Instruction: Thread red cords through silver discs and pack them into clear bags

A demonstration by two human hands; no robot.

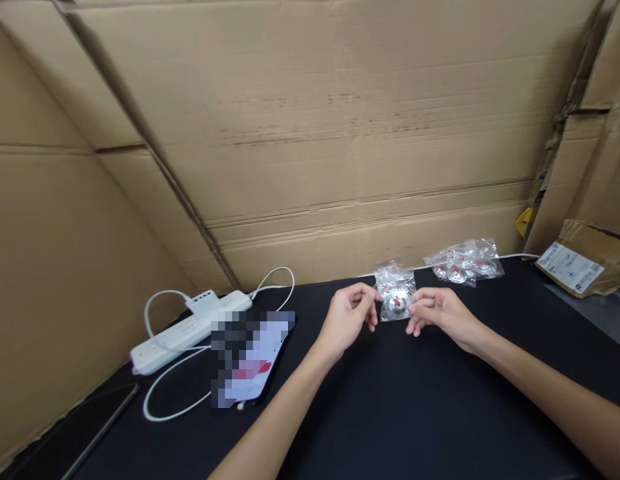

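Currently, a clear packet (396, 291) is sitting between the two hands near the cardboard wall (360, 167), its long axis running away from the person and its broad face showing to the camera. Inside it, a shiny round piece (401, 307) with a red mark is lying toward the near end. Other packets (463, 262), also holding shiny round pieces, are lying heaped to the right on the black surface (370, 407). The left hand (353, 312) is pinching the packet's left edge; the right hand (435, 311) is pinching its right edge, fingers curling loosely.
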